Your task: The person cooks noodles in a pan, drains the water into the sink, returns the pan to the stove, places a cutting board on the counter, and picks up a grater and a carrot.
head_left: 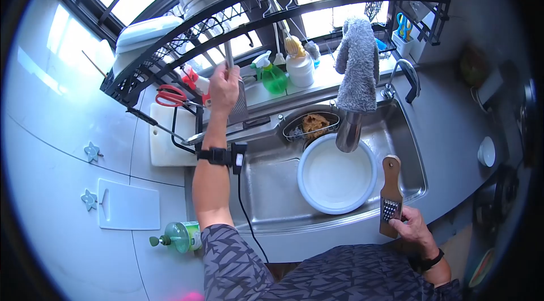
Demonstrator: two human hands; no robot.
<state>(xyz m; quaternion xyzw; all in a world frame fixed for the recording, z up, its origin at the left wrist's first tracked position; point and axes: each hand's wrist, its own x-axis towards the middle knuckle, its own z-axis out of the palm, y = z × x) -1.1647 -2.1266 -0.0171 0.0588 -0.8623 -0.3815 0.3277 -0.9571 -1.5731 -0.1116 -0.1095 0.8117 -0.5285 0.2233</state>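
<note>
In my right hand [412, 226] is a wooden-handled grater [391, 187], held near its lower end at the right front edge of the sink, my thumb beside its metal teeth. My left hand [225, 88] reaches up to the dish rack [204, 23], its fingers closed around a metal handle [229, 54]. Behind that hand a flat grey panel [241, 102] shows in part; whether it belongs to the handle I cannot tell. Red-handled scissors [171, 96] hang just left of my left hand. A green spray bottle [274, 79] stands to its right.
The sink [272, 182] holds a white basin [337, 176] and a wire caddy [310, 131] with a brown scrubber. A grey fluffy cloth [358, 66] covers the upper part of a metal cylinder. A cutting board [129, 204] and soap bottle [181, 237] are at left.
</note>
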